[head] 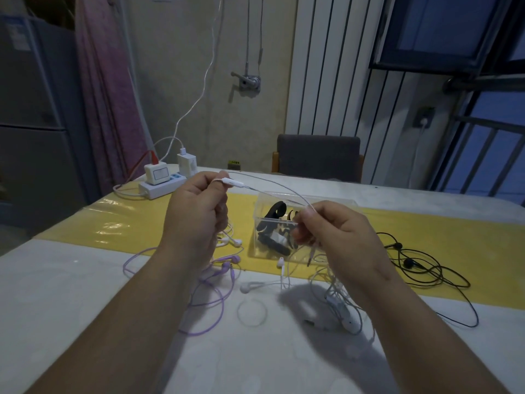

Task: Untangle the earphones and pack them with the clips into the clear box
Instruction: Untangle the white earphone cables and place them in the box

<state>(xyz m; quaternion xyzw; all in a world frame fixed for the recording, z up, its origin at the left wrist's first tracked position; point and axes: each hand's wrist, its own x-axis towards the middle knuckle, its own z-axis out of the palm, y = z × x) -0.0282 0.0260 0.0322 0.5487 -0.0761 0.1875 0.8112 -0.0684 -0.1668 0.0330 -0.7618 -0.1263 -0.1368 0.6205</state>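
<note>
Stretching a white earphone cord point(272, 184) between them, probably to trace its tangle, the left hand point(196, 211) and right hand point(332, 234) each pinch it near the clear box point(335, 204) — seemingly already holding black clips point(274, 220).

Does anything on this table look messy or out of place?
Yes: loose cords sprawl around the clear box: purple earphones left of it, black earphones right, a white tangle in front. Nothing looks broken.
</note>
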